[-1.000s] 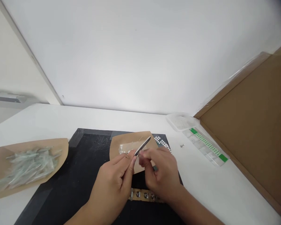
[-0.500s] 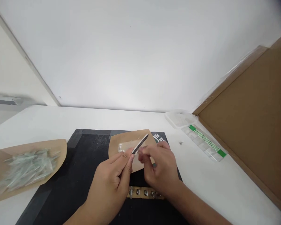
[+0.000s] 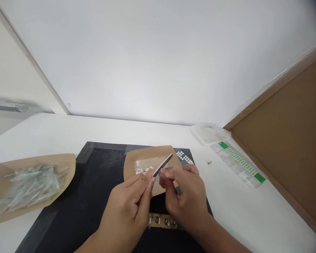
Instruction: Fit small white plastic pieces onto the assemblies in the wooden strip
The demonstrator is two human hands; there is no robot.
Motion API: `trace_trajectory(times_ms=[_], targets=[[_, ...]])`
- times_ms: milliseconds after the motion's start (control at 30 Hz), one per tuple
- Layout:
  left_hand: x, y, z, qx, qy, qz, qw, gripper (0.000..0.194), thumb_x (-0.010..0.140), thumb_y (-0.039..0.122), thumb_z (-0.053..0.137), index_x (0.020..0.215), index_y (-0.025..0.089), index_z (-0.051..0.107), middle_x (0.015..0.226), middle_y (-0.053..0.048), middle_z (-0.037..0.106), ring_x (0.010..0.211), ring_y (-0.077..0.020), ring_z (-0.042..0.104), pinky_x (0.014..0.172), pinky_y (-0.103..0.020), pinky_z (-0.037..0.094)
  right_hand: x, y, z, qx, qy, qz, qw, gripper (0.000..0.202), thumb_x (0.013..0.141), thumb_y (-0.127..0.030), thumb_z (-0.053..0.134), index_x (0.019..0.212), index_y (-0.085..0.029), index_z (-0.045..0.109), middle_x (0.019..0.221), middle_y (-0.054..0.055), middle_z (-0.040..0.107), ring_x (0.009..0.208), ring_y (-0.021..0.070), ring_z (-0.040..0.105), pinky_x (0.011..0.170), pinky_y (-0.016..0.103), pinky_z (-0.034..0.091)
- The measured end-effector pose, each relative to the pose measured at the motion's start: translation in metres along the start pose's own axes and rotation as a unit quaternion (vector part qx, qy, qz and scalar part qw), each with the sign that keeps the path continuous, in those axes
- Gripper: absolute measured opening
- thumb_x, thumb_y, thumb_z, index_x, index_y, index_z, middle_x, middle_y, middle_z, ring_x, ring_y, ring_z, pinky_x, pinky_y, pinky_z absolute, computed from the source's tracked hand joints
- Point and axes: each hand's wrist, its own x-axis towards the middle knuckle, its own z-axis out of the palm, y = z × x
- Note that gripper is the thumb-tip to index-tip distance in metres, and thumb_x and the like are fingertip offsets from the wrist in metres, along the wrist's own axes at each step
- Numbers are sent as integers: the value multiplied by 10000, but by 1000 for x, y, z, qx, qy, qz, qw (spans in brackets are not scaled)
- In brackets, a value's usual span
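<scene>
My left hand (image 3: 129, 205) pinches a slim, flat strip (image 3: 163, 164) between thumb and fingers. The strip is dark on one face, pale along its edge, and points up to the right. Close beside it, my right hand (image 3: 188, 191) has thumb and fingertips pressed together; anything between them is too small or blurred to make out. Behind both hands, a brown paper sheet or tray (image 3: 137, 154) bears small white bits (image 3: 139, 171). Below the hands runs a tan strip with round metal pieces (image 3: 157, 220), partly covered by my right forearm.
A brown paper tray (image 3: 5, 161) of clear plastic packets (image 3: 37, 186) lies left of the black mat (image 3: 94, 182). White dots on a sheet (image 3: 184, 157), small metal pieces (image 3: 209, 162), a clear compartment box (image 3: 239, 163) and a cardboard box (image 3: 287, 133) are at right.
The view has shifted a little, so most things sit further right in the picture. My left hand keeps hold of the strip, and my right fingers stay pinched close to it.
</scene>
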Motion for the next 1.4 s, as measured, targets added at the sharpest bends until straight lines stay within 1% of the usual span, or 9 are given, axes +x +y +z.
trace_trajectory(times_ms=[200,400,500,667,767,867,1100,1233,1400], targets=[[1,-1,0,2,-1,3,1000,257,1067,172,508,1103,191,762,786,-22,681,681,-139,674,676,-233,556,2,1,0,-7,-13,-24,1000,243,939,-32,484,800,-222,546,625,-62,673,503,117,587,704,348,307],[6,5,-8,4,-6,9,1000,311,1071,182,505,816,177,682,734,-10,654,642,-122,648,660,-222,528,2,7,-1,0,-37,-29,999,236,927,-20,479,831,-222,552,659,-70,698,524,113,626,695,347,316],[11,1,-19,57,29,21,998,336,1066,215,522,765,178,665,747,-14,689,617,-117,650,633,-214,514,-1,12,-2,10,13,6,1000,189,987,-69,536,915,-232,597,700,-71,734,587,121,694,730,343,382],[25,-28,-42,266,119,-37,956,342,1049,382,558,1307,221,716,1020,-62,816,822,-228,773,725,-289,543,-8,21,-5,30,33,13,999,95,1013,-176,654,1047,-262,630,809,-45,818,686,174,770,759,359,485],[31,-40,-50,393,73,-140,906,441,1049,401,523,1458,255,601,915,-55,823,743,-297,770,572,-307,458,-10,23,-6,37,28,36,998,68,1029,-224,661,1077,-271,650,842,-21,834,741,206,790,765,375,516],[33,-43,-52,447,22,-181,876,359,1070,396,457,1372,311,632,814,-37,800,656,-300,744,500,-283,351,-10,26,-7,36,24,27,999,47,1031,-234,669,1054,-274,674,897,-4,843,769,211,792,746,374,517],[33,-43,-54,478,-40,-188,857,313,1069,408,452,1279,344,676,994,-60,825,730,-305,762,518,-273,302,-10,27,-13,66,3,51,997,67,1039,-238,649,1085,-287,654,946,-24,835,804,186,799,761,334,550],[33,-45,-55,467,-26,-178,866,307,1069,378,470,1216,330,736,1043,-50,801,807,-279,756,549,-282,357,-11,23,-17,125,-30,108,986,39,1042,-276,641,1081,-280,639,941,-17,830,767,170,801,721,286,596],[28,-45,-50,481,25,-75,873,309,1044,351,552,934,243,820,989,-73,756,925,-266,703,627,-305,438,-11,17,-18,186,-27,146,971,72,1031,-318,648,1049,-250,635,916,21,838,681,181,798,667,280,637]])
